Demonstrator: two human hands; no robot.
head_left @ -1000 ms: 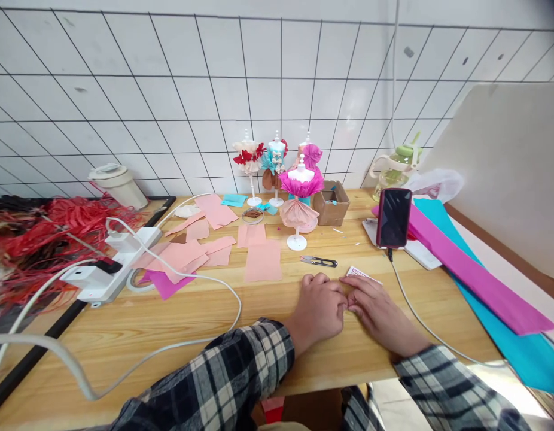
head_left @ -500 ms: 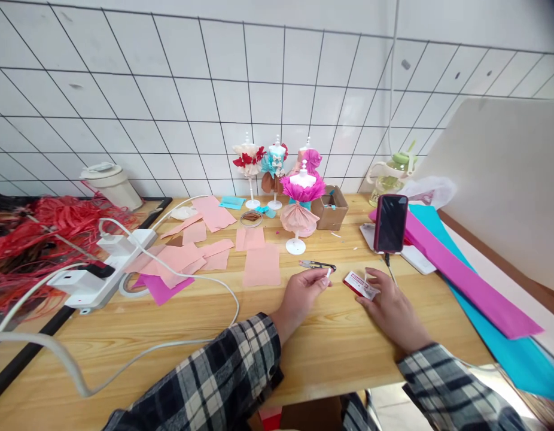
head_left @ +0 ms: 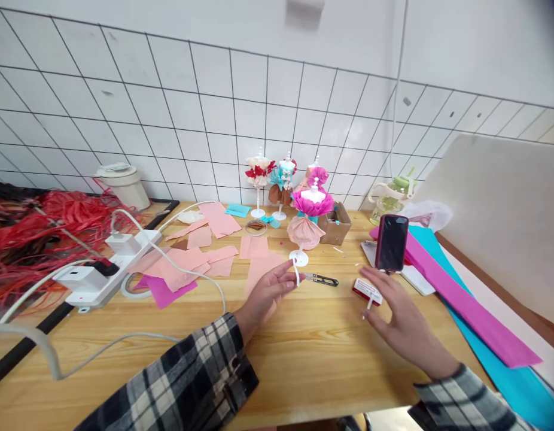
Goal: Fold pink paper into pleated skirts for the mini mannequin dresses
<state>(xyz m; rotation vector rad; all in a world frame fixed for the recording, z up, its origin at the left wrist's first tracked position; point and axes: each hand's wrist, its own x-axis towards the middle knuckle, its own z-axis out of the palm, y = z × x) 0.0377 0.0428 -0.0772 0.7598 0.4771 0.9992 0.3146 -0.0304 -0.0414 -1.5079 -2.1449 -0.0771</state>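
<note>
My left hand holds a thin curled white strip at its fingertips, just in front of the base of the nearest dress-form figure, which wears a magenta paper top and a pink skirt. Black-handled thread snips lie on the table just right of those fingertips. My right hand has its thumb and fingers spread apart. A short white strip hangs at the thumb tip, seemingly stuck there. Behind it lies a small red-and-white box, partly covered in view by the strip.
Pink paper pieces lie at left beside a white power strip and its cables. Several dressed figures and a small cardboard box stand at the back. A phone stands upright at right, near magenta and blue paper sheets.
My hands have moved apart, the left one leftward. My right hand has come off the red-and-white box and spread its fingers. The strip in my left hand now shows longer and curled.
</note>
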